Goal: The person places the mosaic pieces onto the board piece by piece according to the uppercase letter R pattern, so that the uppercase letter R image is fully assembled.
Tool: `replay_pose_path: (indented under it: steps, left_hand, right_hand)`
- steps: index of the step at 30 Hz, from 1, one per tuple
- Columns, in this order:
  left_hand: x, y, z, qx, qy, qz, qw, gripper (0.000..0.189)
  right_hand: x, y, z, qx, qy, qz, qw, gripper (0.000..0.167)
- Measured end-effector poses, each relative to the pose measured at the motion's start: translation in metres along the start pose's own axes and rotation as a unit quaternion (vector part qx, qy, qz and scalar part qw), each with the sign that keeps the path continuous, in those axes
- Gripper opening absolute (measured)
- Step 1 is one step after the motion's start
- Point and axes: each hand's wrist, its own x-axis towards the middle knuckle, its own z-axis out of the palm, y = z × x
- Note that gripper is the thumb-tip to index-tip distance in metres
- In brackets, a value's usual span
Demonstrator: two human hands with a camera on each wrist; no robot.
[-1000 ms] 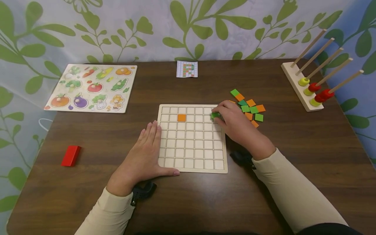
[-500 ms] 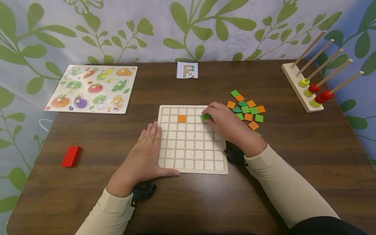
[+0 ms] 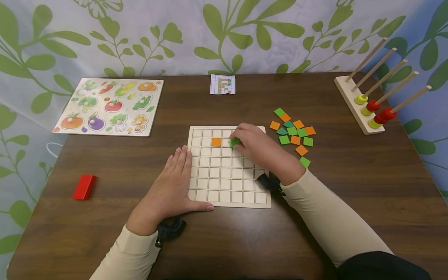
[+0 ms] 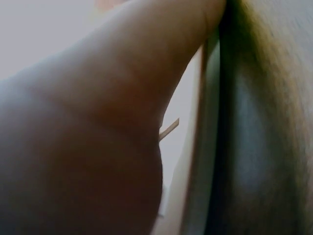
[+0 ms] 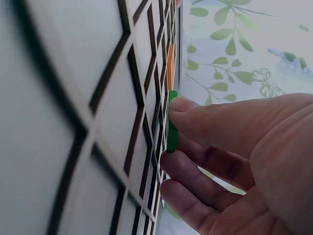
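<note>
A green square tile point(image 3: 234, 143) is pinched between the thumb and fingers of my right hand point(image 3: 257, 146), over the upper part of a wooden grid board point(image 3: 225, 171). In the right wrist view the green tile point(image 5: 172, 122) is held close against the grid, near an orange tile. That orange square tile point(image 3: 216, 142) sits in a cell in the second row, left of my right hand. My left hand point(image 3: 171, 182) lies with straight fingers along the board's left edge, its thumb at the bottom edge. The left wrist view shows mostly the blurred hand point(image 4: 98, 122).
Right of the board lie several loose orange and green tiles point(image 3: 295, 140). A small pattern card point(image 3: 223, 84) is at the back. A vegetable puzzle board point(image 3: 108, 107) lies back left, a red block point(image 3: 84, 187) at left, and a peg stand with rings point(image 3: 360, 105) at right.
My right hand has moved left across the board with the green tile, from the right-hand columns toward the orange tile. My left hand has stayed put.
</note>
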Motion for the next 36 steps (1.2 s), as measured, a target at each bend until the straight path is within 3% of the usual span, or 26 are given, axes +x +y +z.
replay_pose_path:
  steps: [10, 36]
  left_hand:
    - [0.001, 0.0, 0.0, 0.003, -0.004, 0.0, 1.0, 0.153]
    - [0.0, -0.001, 0.002, 0.0, 0.004, 0.002, 1.0, 0.154]
  right_hand:
    - [0.01, -0.006, 0.004, 0.004, 0.003, -0.017, 0.9998, 0.025]
    - [0.022, -0.01, 0.011, -0.009, 0.023, -0.005, 0.9997, 0.022]
